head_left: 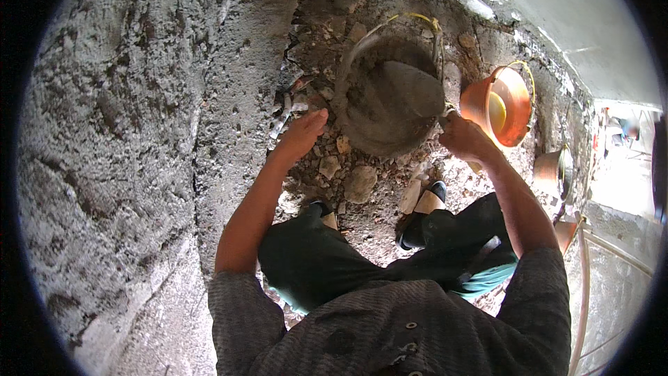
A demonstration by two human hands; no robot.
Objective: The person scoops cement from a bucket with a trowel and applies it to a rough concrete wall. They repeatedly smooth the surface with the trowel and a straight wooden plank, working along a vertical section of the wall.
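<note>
My right hand (465, 136) is closed round the handle of a trowel at the right rim of a mortar-caked bucket (350, 73). The wide, grey-coated trowel blade (410, 88) lies over the bucket's mouth, pointing left. Inside the bucket is wet-looking grey mortar (376, 115); how deep it goes I cannot tell. A thin bail with a yellow part rises at the bucket's far side. Just left of the bucket, my left hand (303, 136) hovers over the rubble with nothing seen in it, its fingers loosely extended and partly hidden.
An orange bucket (479, 101) lies tipped to the right, with something yellowish inside. Farther right is another bucket (547, 173). Stones and broken rubble (360, 184) cover the ground round my feet. A rough plastered wall (139, 132) stands at left, and a pale wall (577, 14) at far right.
</note>
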